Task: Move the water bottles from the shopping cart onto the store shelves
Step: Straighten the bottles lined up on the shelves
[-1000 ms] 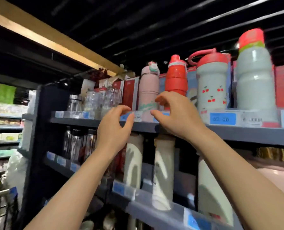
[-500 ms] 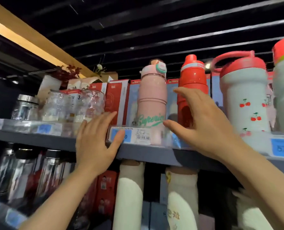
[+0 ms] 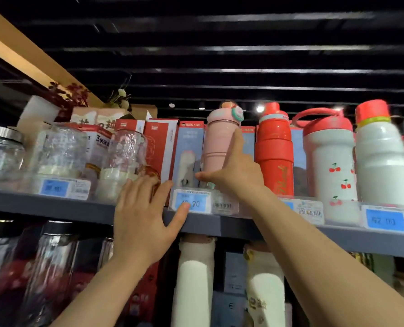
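Observation:
A pink water bottle stands upright on the top grey shelf. Right of it stand a red bottle, a white bottle with cherries and a white bottle with a red cap. My right hand lies against the pink bottle's front, index finger straight up along it and thumb stretched left across its lower part. My left hand is spread flat on the shelf's front edge, with its thumb touching a blue price tag. The shopping cart is out of view.
Glass jars and red and blue boxes fill the top shelf left of the pink bottle. On the shelf below stand tall white bottles and dark glass bottles. A black slatted ceiling hangs close above.
The view has come closer and tilted up. My right hand has moved left from the red bottle onto the pink bottle. My left hand stays on the shelf edge, thumb now on the price tag.

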Available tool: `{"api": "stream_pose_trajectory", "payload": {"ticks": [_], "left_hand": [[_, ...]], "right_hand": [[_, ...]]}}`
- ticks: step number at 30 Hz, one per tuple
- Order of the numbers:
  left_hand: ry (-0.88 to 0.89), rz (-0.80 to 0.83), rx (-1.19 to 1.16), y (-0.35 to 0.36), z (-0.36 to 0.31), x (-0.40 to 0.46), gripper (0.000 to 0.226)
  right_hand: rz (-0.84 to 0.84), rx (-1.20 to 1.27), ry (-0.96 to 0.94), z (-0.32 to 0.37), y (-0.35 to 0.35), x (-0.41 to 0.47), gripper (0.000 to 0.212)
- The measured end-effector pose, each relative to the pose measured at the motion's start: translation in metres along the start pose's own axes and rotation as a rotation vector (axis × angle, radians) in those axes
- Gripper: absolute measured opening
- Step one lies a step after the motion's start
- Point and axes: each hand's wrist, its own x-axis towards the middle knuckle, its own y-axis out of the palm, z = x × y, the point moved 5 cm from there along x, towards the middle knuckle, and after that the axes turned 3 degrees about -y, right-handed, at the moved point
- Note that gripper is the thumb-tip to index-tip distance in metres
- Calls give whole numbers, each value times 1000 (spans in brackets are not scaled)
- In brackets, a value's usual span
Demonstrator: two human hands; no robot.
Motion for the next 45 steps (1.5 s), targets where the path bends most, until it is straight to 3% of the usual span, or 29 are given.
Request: {"api": "stream_pose_trajectory", "payload": {"ticks": [11,18,21,27,33,36,40,45], "left_hand": [[-1,-24,-1,0,-1,-2,58],[4,5,0,1,1,-2,56],[5,-8,-2,1,1,-2,56],[-1,-6,7,2,1,-3,57],[-4,5,4,2,1,-3,57],[-3,2,-2,1,1,-3,57],[-4,-6,-3,1,1,-3,58],[-4,-2,4,1,1,-3,58]], "right_hand": [[77,113,8,14,9,10,127],[226,243,36,12,6,11,121],[177,220,-4,9,-6,5,120],[24,-61,-40,9,5,-1,127],[213,408,127,-8,-3,1,112],[190,391,98,-8,-2,2,100],[99,253,5,-4,0,-1,96],[119,264,17,-6,2,2,99]]}}
